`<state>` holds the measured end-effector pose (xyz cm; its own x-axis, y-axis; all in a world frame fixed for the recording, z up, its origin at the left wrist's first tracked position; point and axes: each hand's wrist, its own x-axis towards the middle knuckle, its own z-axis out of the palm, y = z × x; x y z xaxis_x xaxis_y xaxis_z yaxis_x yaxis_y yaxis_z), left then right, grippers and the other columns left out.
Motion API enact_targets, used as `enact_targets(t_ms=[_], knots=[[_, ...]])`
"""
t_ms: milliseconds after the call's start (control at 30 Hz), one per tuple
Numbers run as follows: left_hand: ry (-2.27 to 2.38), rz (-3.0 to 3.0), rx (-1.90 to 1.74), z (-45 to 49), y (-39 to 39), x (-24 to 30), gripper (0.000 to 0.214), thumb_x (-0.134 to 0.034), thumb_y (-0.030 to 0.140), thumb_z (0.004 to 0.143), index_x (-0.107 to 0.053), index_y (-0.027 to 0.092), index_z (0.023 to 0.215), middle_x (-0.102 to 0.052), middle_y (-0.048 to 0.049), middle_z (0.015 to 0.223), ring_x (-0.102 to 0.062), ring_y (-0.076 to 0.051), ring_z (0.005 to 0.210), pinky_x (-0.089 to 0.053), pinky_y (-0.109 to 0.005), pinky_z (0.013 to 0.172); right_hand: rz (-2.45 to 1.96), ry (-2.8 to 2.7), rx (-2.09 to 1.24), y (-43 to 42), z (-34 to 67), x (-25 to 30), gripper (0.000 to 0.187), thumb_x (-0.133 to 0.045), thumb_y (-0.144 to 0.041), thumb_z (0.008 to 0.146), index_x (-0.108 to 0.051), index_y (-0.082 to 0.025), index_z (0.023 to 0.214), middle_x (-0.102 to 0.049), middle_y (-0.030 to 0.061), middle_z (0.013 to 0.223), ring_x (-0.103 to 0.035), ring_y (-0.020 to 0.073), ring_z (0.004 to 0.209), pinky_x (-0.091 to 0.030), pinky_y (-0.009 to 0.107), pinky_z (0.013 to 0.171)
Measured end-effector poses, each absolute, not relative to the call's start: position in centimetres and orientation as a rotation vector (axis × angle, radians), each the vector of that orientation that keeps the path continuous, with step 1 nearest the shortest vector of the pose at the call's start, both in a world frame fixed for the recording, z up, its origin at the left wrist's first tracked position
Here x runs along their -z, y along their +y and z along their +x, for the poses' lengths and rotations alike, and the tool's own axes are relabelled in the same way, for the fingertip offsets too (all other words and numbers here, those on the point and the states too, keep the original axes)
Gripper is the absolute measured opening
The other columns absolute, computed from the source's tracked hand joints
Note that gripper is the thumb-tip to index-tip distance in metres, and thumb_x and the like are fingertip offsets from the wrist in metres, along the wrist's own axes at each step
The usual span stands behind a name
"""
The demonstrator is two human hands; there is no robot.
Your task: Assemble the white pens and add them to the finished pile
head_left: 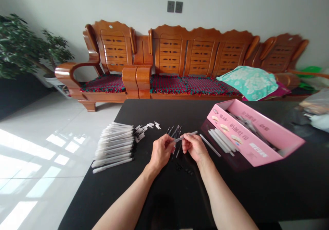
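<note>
Between my two hands runs a translucent white pen barrel (179,138), its far end poking out past the right fingers. My left hand (162,150) pinches its left end, and my right hand (194,146) grips it farther along. Several dark-tipped pen refills (176,131) lie on the table just behind and under the hands. Small black pieces (189,171) are scattered in front of them. Left of my hands is a thick row of white pens (115,144), with small white caps (140,132) at its right end. Loose empty barrels (223,140) lie right of my right hand.
A pink box (253,137) with more pieces inside stands on the right of the black table (133,195). Plastic bags (315,110) lie at the far right. Behind the table is a wooden sofa (197,52) with a turquoise pillow (249,81). A potted plant (31,48) stands left.
</note>
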<state>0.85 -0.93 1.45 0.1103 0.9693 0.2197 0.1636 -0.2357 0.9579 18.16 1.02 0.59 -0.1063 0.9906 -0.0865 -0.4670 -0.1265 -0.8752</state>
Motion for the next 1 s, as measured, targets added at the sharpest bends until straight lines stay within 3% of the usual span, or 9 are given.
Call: enact_targets(t_ms=[200, 433, 600, 700, 800, 1000], knots=[[1.172, 1.617, -1.214, 0.6, -1.0, -2.0, 0.014, -0.060, 0.030, 0.085, -0.066, 0.019, 0.080, -0.065, -0.0007, 0.064, -0.059, -0.014, 0.057, -0.043, -0.022, 0.055, -0.840, -0.818, -1.553, 1.1, 18.0, -0.4, 0.020, -0.075, -0.032, 0.077, -0.072, -0.012, 0.080, -0.065, -0.0002, 0.054, -0.056, 0.0113, 0.036, -0.046, 0.021, 0.031], [1.390, 1.653, -1.320, -2.5, 0.0, -3.1, 0.016, -0.058, 0.030, 0.087, -0.069, 0.021, 0.093, -0.066, 0.0004, 0.067, -0.062, -0.015, 0.062, -0.045, -0.023, 0.061, -0.812, -0.783, -1.494, 1.3, 18.4, -0.7, 0.034, -0.068, -0.045, 0.083, -0.072, -0.014, 0.098, -0.069, 0.0024, 0.060, -0.063, 0.0151, 0.045, -0.052, 0.025, 0.037], [1.761, 1.775, -1.424, -8.7, 0.3, -5.0, 0.015, -0.058, 0.031, 0.086, -0.070, 0.023, 0.091, -0.069, -0.0015, 0.090, -0.064, -0.017, 0.078, -0.049, -0.025, 0.070, -0.827, -0.770, -1.451, 1.4, 18.8, -0.7, 0.032, -0.070, -0.042, 0.081, -0.071, -0.014, 0.096, -0.069, 0.0017, 0.060, -0.063, 0.0149, 0.046, -0.052, 0.024, 0.037], [1.924, 1.898, -1.380, -13.2, -0.8, -5.9, 0.017, -0.056, 0.034, 0.087, -0.069, 0.024, 0.091, -0.069, -0.0018, 0.107, -0.063, -0.020, 0.099, -0.048, -0.025, 0.072, -0.827, -0.773, -1.447, 1.4, 18.9, -0.5, 0.030, -0.071, -0.041, 0.081, -0.071, -0.014, 0.096, -0.069, 0.0014, 0.060, -0.062, 0.0148, 0.046, -0.051, 0.024, 0.037], [2.124, 1.882, -1.263, -17.4, -2.5, -6.1, 0.021, -0.055, 0.040, 0.088, -0.069, 0.025, 0.093, -0.067, -0.0009, 0.118, -0.064, -0.018, 0.086, -0.043, -0.025, 0.060, -0.821, -0.776, -1.447, 1.5, 18.9, -0.4, 0.030, -0.071, -0.040, 0.082, -0.071, -0.014, 0.096, -0.069, 0.0015, 0.060, -0.063, 0.0149, 0.046, -0.051, 0.025, 0.037], [2.243, 1.886, -1.051, -22.9, -4.1, -4.4, 0.029, -0.053, 0.048, 0.087, -0.069, 0.025, 0.095, -0.064, -0.0016, 0.124, -0.060, -0.014, 0.069, -0.044, -0.027, 0.062, -0.818, -0.778, -1.444, 1.5, 18.9, -0.5, 0.029, -0.070, -0.039, 0.082, -0.071, -0.014, 0.097, -0.069, 0.0018, 0.060, -0.062, 0.0149, 0.046, -0.051, 0.025, 0.037]])
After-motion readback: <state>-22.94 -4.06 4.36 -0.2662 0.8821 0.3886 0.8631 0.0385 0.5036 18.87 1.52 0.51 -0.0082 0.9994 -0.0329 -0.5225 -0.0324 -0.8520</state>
